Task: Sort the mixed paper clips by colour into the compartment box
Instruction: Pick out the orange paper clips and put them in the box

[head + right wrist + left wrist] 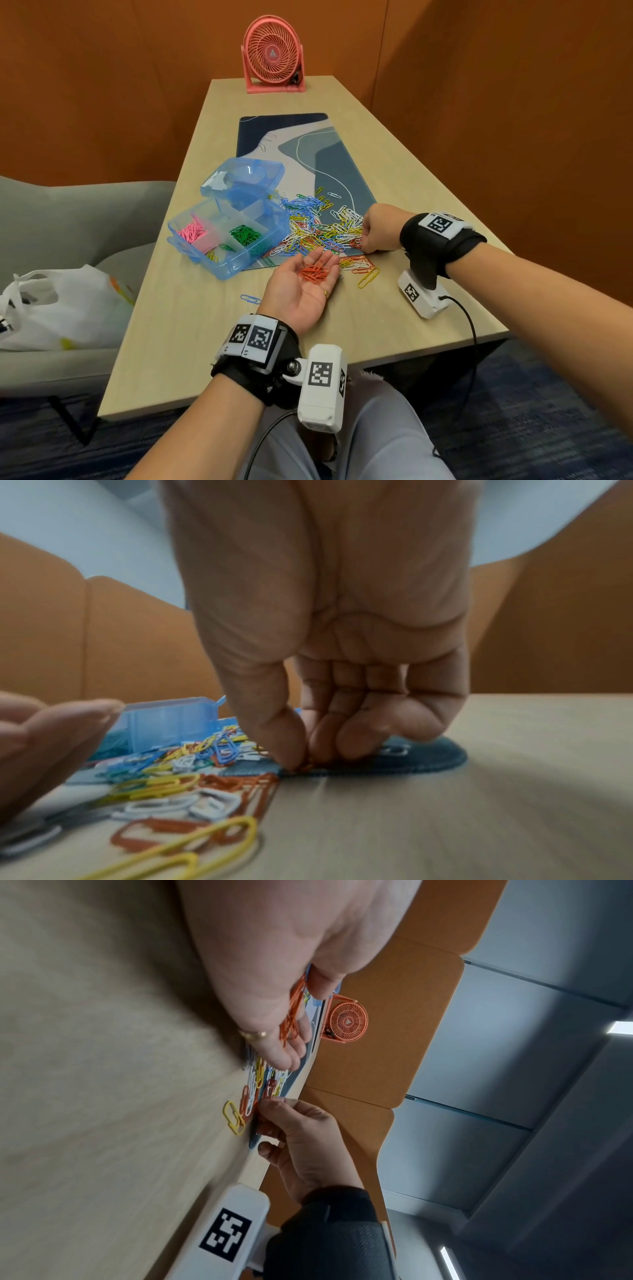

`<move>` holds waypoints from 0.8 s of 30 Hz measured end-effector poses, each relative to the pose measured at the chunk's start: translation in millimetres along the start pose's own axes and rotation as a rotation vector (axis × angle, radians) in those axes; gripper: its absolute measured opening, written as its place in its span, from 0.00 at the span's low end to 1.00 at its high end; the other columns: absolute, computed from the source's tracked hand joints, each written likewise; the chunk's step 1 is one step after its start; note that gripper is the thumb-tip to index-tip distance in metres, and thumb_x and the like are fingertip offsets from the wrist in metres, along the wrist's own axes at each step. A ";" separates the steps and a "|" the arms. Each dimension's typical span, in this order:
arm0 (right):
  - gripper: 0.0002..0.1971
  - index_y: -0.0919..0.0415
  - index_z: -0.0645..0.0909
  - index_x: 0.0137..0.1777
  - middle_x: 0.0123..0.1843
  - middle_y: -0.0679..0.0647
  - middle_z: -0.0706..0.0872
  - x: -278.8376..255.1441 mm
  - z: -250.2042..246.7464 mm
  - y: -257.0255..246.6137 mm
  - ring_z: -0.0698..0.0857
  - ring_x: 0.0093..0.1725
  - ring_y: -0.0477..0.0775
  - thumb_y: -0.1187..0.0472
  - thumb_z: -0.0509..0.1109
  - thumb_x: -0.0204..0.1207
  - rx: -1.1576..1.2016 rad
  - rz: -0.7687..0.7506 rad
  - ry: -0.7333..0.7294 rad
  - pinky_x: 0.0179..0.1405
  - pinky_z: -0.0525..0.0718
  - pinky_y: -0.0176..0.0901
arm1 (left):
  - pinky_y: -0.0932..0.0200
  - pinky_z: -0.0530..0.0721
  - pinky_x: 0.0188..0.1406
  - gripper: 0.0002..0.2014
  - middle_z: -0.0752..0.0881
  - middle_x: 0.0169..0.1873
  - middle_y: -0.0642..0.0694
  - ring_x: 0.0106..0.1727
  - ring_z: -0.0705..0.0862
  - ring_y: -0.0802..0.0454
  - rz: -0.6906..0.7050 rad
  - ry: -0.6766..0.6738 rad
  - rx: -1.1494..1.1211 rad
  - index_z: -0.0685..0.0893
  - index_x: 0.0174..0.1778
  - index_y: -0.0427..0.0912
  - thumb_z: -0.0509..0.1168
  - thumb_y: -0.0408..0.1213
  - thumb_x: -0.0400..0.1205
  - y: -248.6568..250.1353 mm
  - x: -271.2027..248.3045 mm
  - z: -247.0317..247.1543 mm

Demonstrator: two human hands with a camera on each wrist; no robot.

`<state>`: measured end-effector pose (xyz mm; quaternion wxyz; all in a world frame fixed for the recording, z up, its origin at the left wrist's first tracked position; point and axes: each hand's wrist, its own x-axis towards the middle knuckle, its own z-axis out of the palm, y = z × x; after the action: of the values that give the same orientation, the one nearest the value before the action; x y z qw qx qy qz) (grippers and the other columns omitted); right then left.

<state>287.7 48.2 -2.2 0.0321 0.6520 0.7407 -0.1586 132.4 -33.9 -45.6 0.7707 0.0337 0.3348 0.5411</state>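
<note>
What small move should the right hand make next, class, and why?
Probably lift the orange clip that the right hand pinches at the mat's edge and drop it into the left hand, whose upturned palm already holds a bunch of orange clips.

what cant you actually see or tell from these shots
- Right wrist view: whether the right hand has gripped an orange clip; thumb and blur hide it.
- Head view: compartment box far cells, behind its lid.
- Head view: plastic bag contents, cut off.
</note>
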 end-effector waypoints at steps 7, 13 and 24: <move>0.08 0.67 0.86 0.43 0.37 0.58 0.86 -0.7 -2.1 9.2 0.82 0.36 0.53 0.62 0.74 0.70 0.185 0.052 -0.042 0.41 0.85 0.45 | 0.51 0.77 0.59 0.18 0.83 0.44 0.37 0.48 0.83 0.43 -0.004 0.010 0.004 0.79 0.46 0.31 0.48 0.39 0.88 0.5 -0.1 0.1; 0.01 0.63 0.84 0.40 0.36 0.59 0.87 -5.7 -13.2 11.4 0.83 0.34 0.52 0.67 0.72 0.71 0.327 0.048 -0.036 0.39 0.87 0.44 | 0.51 0.77 0.61 0.18 0.83 0.45 0.36 0.48 0.83 0.43 -0.002 0.014 0.014 0.79 0.47 0.30 0.48 0.38 0.88 0.7 -0.4 0.8; 0.06 0.62 0.88 0.45 0.32 0.55 0.88 -36.7 -32.6 -32.2 0.84 0.28 0.45 0.70 0.73 0.71 0.435 -0.275 -0.130 0.31 0.85 0.35 | 0.46 0.75 0.66 0.19 0.83 0.49 0.31 0.52 0.82 0.39 -0.010 -0.033 -0.035 0.79 0.50 0.26 0.49 0.38 0.88 -0.8 -3.9 6.2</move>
<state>266.9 18.9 44.2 -0.0830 0.5251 0.7672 -0.3587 135.7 -35.7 -39.3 0.7794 0.0272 0.3126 0.5423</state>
